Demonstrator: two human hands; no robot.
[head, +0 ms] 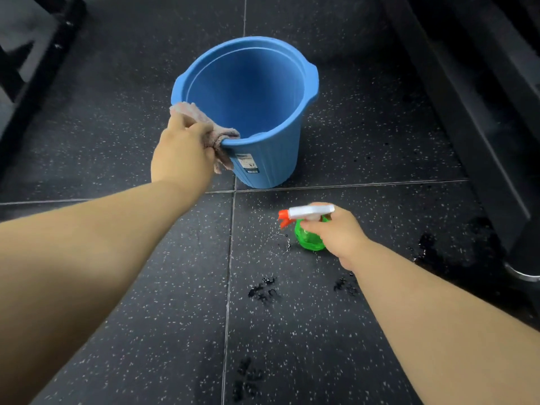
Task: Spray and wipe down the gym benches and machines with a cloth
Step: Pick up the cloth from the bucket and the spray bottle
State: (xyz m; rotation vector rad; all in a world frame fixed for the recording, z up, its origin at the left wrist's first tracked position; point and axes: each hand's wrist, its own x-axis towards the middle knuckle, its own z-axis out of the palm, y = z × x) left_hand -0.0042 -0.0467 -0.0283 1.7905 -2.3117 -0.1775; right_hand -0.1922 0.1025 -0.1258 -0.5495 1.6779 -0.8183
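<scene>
Left grip [181,154] is clamping cloth [188,109] at bucket [270,163] rim; right grip [340,233] is clamping spray bottle [309,243]. Risk: tugging cloth tipping bucket; wet floor [117,83] causing slips.

Blue plastic bucket [268,159] upright on the floor [117,118], ribbed wall, a lug handle on each side of the rim, small printed label [247,163] on the near side. Floor is dark tile flecked with white; two seams [233,192] cross just in front of the bucket. Scattered wet patches [263,289] nearer the camera, a larger one [426,244] to the right.
</scene>
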